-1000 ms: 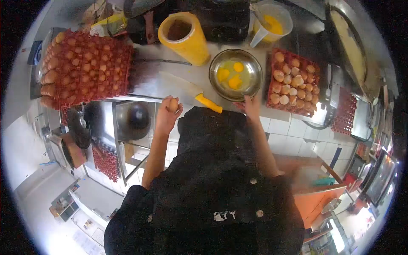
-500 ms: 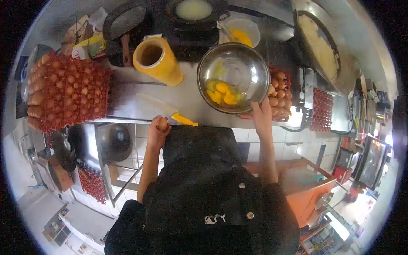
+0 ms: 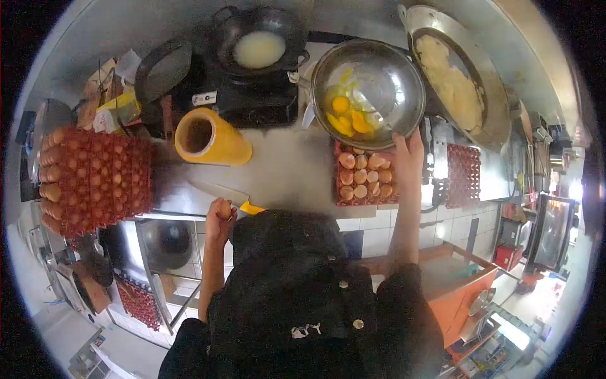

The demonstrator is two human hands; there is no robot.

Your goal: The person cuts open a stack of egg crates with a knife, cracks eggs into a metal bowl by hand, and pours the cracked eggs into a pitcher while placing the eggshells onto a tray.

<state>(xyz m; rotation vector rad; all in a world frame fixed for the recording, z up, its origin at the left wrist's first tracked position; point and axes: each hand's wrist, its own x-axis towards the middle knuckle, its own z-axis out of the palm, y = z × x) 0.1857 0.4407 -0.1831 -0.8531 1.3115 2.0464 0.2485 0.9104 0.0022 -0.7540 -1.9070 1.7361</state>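
- Metal bowl [image 3: 394,79]: I find it apparently held up off the counter [image 3: 290,167], between the wok [image 3: 224,35] and the wide pan [image 3: 499,123], overlapping the far edge of a red tray [image 3: 339,202] of eggshells [image 3: 360,191].
- Right hand [image 3: 410,150]: my fingers pinch the bowl's near-right rim; those beneath the wall are hidden.
- Contents: yolks [image 3: 341,105] and clear white lie towards the left, near wall.
- Handling, my judgement: stiff, fairly light metal, slick where wet; a one-sided grip lets the liquid load tip it. Best hold is thumb over the rim, fingers spread below.
- Left hand [image 3: 218,223]: my fingers are curled round a whole-looking egg [image 3: 224,209], close to the knife [image 3: 251,208].
- Egg, my judgement: light, smooth, brittle; cradle it round the middle without squeezing.
- Yellow container [image 3: 230,144]: beyond the knife, untouched.
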